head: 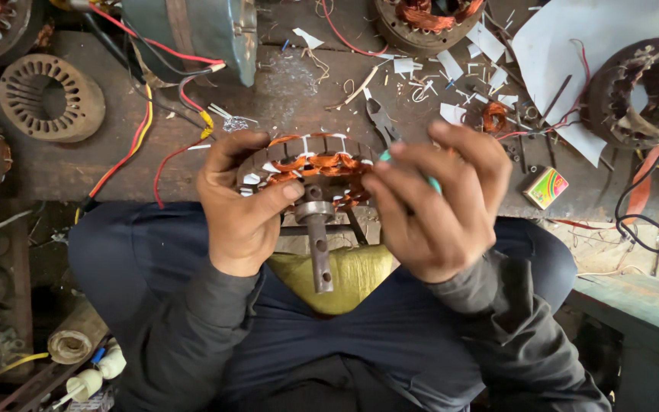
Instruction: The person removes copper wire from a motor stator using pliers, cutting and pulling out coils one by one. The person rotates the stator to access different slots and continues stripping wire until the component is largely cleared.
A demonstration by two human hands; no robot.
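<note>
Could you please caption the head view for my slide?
Both hands, left hand and right hand, hold a copper-wound motor stator over the lap.

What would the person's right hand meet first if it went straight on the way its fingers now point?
The right hand points up-left, so it would probably meet the copper-wound stator held by the left hand; depth is unclear.

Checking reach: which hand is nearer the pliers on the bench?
Right. The right hand sits just below and right of the pliers, fingers nearly overlapping them; the left hand is farther left, gripping the wound stator.
</note>
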